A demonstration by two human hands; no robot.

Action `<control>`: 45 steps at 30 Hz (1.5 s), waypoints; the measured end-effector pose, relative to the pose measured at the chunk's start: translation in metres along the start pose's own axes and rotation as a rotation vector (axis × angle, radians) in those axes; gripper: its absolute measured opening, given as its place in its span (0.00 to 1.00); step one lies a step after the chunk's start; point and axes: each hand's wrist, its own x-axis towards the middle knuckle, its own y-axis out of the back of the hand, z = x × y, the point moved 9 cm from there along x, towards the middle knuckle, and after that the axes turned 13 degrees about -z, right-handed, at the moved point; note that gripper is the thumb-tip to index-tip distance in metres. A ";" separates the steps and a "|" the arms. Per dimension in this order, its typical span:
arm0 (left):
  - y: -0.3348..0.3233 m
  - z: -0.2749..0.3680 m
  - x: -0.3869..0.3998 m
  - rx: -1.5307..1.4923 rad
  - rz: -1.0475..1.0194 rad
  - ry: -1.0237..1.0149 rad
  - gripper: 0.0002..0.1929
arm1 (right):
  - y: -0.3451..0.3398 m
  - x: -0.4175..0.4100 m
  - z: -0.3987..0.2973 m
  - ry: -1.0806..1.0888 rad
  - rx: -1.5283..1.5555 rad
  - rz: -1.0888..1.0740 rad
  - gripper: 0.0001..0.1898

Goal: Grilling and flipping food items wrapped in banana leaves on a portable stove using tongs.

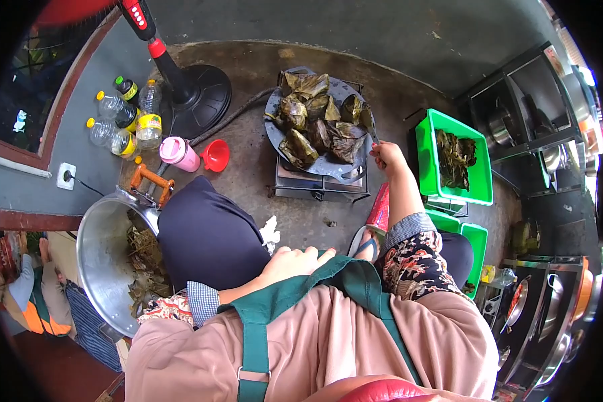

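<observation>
My right hand (388,157) is closed around the handle of a metal utensil (374,135) at the right rim of a round grey griddle pan (276,135). The utensil's far end is hard to make out against a leaf parcel. Several browned leaf-wrapped parcels (321,133) lie in the pan, which sits on a low gas stove (321,191) on the floor. My left hand (291,264) rests at my lap by the edge of the green apron (281,301). Its fingertips are partly hidden, and I see nothing held in it.
A green plastic basin (482,166) with dark leaves stands right. On the left is a large metal pot (98,261) containing leaves. Bottles (148,120), a pink tumbler (179,153), a red funnel (215,156) and a fan base (201,95) are upper left. Another person (45,296) sits far left.
</observation>
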 end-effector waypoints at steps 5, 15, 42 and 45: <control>0.006 0.007 0.006 0.026 0.002 -0.042 0.29 | 0.061 0.006 -0.034 0.298 -0.826 0.420 0.15; 0.008 0.006 -0.002 0.019 0.027 -0.021 0.28 | -0.029 -0.034 -0.065 0.225 -1.122 0.412 0.25; 0.005 0.002 -0.005 -0.057 0.009 -0.014 0.29 | -0.039 -0.053 -0.103 0.223 -0.836 -0.001 0.28; 0.009 0.008 -0.005 -0.031 -0.017 -0.032 0.30 | -0.021 -0.059 -0.125 0.327 -1.043 0.094 0.31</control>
